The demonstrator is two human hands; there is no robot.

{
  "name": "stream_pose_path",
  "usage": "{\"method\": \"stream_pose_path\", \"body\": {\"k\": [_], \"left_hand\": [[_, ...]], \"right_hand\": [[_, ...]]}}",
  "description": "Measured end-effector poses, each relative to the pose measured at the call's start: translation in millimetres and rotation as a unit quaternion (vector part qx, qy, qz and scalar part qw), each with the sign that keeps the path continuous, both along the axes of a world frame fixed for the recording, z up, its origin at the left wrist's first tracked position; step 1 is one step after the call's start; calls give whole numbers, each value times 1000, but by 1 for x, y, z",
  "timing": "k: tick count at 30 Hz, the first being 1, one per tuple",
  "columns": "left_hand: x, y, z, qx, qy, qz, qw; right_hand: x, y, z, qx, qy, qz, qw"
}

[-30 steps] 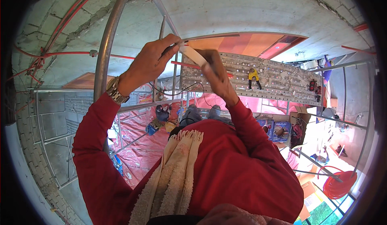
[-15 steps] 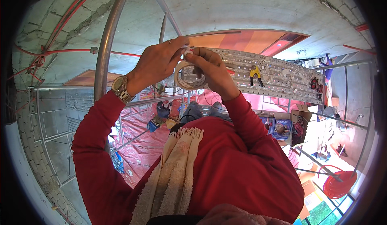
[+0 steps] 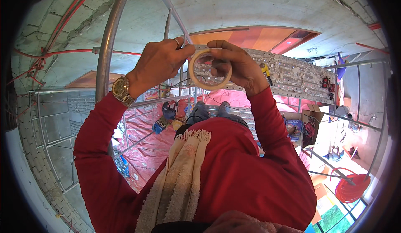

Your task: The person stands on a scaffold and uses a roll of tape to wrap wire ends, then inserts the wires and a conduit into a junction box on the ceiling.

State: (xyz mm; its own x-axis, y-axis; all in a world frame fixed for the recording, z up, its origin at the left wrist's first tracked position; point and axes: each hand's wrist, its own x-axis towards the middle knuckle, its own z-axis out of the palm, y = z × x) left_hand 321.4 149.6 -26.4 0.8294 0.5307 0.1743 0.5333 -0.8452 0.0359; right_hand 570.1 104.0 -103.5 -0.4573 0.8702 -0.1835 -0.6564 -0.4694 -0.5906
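Observation:
My left hand point(image 3: 162, 61), with a steel watch on the wrist, is closed with fingers curled beside the upper left of a roll of pale tape point(image 3: 209, 87). Whatever its fingertips pinch is hidden. My right hand point(image 3: 238, 66) grips the roll, some fingers reaching into the ring, which faces me. Beyond both hands lies a perforated metal scaffold plank point(image 3: 300, 76) spattered with debris, with a yellow-and-black tool point(image 3: 266, 72) on it, partly hidden by my right hand.
A steel scaffold pole point(image 3: 110, 32) rises left of my hands; other tubes surround me. Wood-toned panels point(image 3: 227, 36) lie beyond the plank. Below are a pink sheet point(image 3: 138, 158) and boxes point(image 3: 294, 126). A red hose coil point(image 3: 351, 187) hangs at lower right.
The tape roll has swung up and turned face-on between my hands. My right hand has moved up and right; my left hand has shifted slightly, staying at the roll's upper side.

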Motion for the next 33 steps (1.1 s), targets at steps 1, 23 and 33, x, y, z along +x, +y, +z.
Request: {"method": "stream_pose_path", "body": {"k": [1, 23, 33], "left_hand": [[1, 1, 0, -27, -16, -1, 999], [9, -2, -29, -235, -182, -15, 955], [5, -14, -21, -13, -24, -40, 999]], "right_hand": [[2, 0, -6, -35, 120, 12, 992], [-54, -27, -47, 353, -449, -181, 801], [-56, -33, -33, 173, -247, -163, 939]]}}
